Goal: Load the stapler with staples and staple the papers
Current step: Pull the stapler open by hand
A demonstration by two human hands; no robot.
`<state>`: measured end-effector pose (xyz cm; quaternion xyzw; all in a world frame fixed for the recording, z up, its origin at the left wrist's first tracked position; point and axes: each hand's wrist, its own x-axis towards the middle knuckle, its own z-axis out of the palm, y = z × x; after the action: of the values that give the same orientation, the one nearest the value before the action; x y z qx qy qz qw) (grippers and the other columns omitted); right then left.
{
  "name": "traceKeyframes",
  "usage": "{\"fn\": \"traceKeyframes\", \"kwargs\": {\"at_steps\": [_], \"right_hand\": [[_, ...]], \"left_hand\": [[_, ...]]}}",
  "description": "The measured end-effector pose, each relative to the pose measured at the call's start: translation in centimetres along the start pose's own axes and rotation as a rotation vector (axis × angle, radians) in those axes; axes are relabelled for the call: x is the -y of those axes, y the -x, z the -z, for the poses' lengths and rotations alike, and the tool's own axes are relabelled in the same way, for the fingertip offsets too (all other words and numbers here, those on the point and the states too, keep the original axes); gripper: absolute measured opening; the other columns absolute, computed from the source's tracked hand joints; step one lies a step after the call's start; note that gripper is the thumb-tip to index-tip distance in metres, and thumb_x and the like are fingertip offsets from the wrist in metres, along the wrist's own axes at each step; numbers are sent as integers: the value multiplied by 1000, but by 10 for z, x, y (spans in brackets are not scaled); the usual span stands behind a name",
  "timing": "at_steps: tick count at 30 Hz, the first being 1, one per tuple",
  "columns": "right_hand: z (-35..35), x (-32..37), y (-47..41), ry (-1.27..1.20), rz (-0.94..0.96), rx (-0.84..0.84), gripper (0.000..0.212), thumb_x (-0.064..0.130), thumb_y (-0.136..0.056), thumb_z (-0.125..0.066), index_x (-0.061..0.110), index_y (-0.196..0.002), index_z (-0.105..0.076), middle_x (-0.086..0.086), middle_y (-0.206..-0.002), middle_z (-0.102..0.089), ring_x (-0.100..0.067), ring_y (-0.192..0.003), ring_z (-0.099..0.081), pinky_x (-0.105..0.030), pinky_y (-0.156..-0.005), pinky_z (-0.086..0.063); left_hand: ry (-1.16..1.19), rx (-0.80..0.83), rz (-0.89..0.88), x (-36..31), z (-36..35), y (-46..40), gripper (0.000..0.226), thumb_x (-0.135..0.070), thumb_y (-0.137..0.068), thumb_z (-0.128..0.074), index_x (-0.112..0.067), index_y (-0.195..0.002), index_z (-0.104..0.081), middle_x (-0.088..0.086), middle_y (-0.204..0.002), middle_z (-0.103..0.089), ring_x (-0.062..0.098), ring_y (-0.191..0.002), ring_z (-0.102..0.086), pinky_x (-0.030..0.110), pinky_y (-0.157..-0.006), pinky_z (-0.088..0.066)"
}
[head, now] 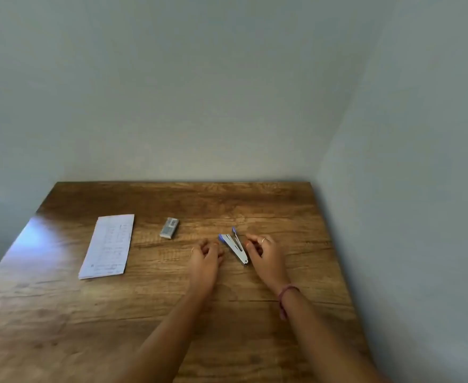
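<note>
Pale walls meet in a corner behind the wooden table [172, 286], which carries everything. Largest on it are the papers [107, 246], a folded stack lying flat at the left, well apart from the rest. Both hands hover near the middle: the left hand [205, 258] has loosely curled fingers holding nothing, and the right hand [266, 254] rests just beside the stapler [234, 246], its fingers bent but, as far as I can tell, not gripping. That stapler lies swung open in a V between the hands, so loading looks to be the step in hand. The staple box [169, 228] sits closed between papers and stapler; its contents are hidden. Next, it needs opening and a strip drawn out.
</note>
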<state>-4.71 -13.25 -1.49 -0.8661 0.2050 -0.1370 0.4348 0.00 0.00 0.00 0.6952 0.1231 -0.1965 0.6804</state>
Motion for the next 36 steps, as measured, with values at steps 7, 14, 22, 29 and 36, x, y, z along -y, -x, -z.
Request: {"fn": "traceKeyframes", "kwargs": {"at_steps": [7,14,22,29,36], "right_hand": [[-7,5,-3,-10,-51,-69,26,29,-93,-56,13,-107,-71,2,-95,-60,-12,-86,-59,-26,-75,-46],[-11,6,-5,-28,-88,-50,24,34,-89,-61,18,-103,-73,1,-96,-62,-10,-86,-58,-22,-72,-43],[-9,13,6,-363,-163,-51,19,24,-86,-67,19,-105,-71,7,-101,-71,-2,-94,-66,-20,-81,-52],[-11,19,19,-495,-206,-23,17,11,-85,-68,22,-97,-63,2,-89,-71,-5,-81,-67,-20,-72,-52],[-20,26,34,-598,-285,-5,37,19,-84,-71,20,-119,-60,1,-94,-70,-7,-86,-66,-18,-75,-52]], "left_hand": [[-366,-51,-96,7,-5,-15,67,-58,-80,-47,-17,-133,-51,-2,-104,-66,17,-96,-64,43,-89,-52],[-236,92,-40,-14,-18,4,21,-27,-96,-47,-25,-108,-65,-10,-93,-65,1,-85,-57,20,-68,-43],[155,254,88,-14,-10,7,23,-16,-95,-52,-15,-117,-59,2,-111,-71,14,-102,-67,30,-88,-52],[241,290,43,2,9,5,39,-9,-87,-64,-4,-124,-51,15,-113,-68,20,-97,-66,37,-88,-52],[329,442,60,11,31,5,26,-11,-89,-59,-1,-113,-62,15,-109,-69,24,-101,-67,37,-90,-54]]}}
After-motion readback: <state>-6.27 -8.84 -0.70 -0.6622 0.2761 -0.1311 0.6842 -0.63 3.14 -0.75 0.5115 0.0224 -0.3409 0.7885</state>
